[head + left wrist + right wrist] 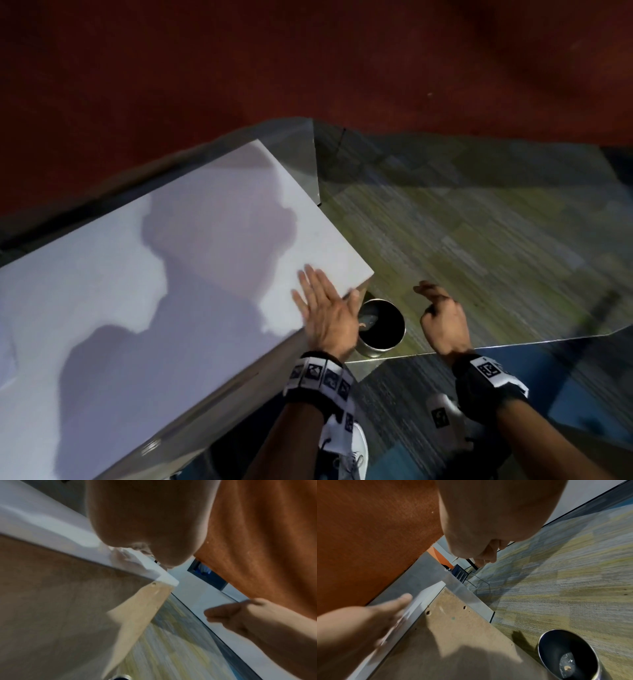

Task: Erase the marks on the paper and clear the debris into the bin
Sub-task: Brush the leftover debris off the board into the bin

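A white sheet (154, 274) covers the table top; I see no marks on it, and I cannot tell paper from table. My left hand (322, 308) lies flat on its near right corner with fingers straight, the thumb side hanging over the edge. In the right wrist view this left hand (368, 622) stretches along the table edge. A round metal bin (376, 349) stands on the floor directly below that corner. Pale scraps lie at the bottom of the bin (556, 643). My right hand (442, 315) hovers over the floor right of the bin, fingers loosely curled and holding nothing.
Green-grey carpet (479, 222) spreads to the right of the table. A dark red wall (239, 61) runs behind it. The table's chipboard underside (453, 635) overhangs the bin. My white shoe (356, 445) stands below the table edge.
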The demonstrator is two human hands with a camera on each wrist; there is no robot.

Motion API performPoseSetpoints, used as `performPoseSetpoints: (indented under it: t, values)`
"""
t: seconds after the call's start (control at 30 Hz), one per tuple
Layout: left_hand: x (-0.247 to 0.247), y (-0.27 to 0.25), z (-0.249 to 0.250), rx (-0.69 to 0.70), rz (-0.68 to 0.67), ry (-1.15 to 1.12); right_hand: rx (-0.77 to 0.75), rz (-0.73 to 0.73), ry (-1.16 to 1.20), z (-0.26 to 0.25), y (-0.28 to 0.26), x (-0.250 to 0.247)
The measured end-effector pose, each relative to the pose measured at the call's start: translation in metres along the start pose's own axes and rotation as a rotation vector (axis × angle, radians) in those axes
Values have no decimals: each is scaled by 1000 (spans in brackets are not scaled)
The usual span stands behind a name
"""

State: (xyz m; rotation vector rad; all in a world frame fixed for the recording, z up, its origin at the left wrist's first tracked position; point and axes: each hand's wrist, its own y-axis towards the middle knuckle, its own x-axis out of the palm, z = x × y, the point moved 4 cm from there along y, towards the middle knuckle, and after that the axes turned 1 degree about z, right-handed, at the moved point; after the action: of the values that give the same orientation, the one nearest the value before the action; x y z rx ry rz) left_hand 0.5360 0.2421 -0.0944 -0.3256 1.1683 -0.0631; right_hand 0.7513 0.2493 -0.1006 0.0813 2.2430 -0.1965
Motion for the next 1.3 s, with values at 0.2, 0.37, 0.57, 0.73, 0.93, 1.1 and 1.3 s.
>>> performPoseSetpoints:
  t: [0.2,0.37,0.57,0.73,0.93,1.1,1.3]
  values:
    - [6,1,68,471,-171,36,-8,-32,11,-3,-4,11]
    - [2,-2,22,242,-57,61,26,-47,20,4,-7,15]
    - [-32,8,9,376,4,-79,18,-87,6,10,-11,18]
    - [-65,69,-88,-290,121,-75,31,-84,5,15,-12,9]
    - [-9,52,46,443,-220,185,8,-66,6,11,-6,9]
    - [-42,47,33,585,76,160,16,-48,3,9,-2,1]
    - [-62,96,-71,-232,127,-16,27,-39,16,16,-9,-1]
